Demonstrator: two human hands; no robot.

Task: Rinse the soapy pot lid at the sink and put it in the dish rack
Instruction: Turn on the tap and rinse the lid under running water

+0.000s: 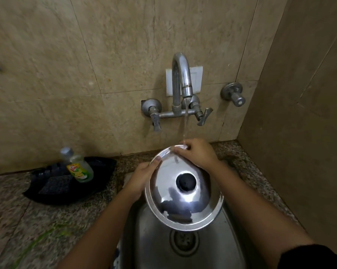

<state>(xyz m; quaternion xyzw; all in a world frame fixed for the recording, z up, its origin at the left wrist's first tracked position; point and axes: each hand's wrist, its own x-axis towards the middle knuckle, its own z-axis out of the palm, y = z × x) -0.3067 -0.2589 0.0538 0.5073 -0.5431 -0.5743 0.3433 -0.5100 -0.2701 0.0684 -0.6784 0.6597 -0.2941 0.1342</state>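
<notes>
Beige wall tiles [47, 55], granite counter [27, 220]; left hand [140, 181] and right hand [198, 154] grip pot lid [183, 191].

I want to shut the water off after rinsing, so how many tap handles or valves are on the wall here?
3. A left lever handle and a right lever handle flank the faucet, and a separate round valve sits on the wall further right. None appear hidden.

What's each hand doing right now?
Left hand: gripping the pot lid by its left rim.
Right hand: on the lid's far rim, under the water stream.
</notes>
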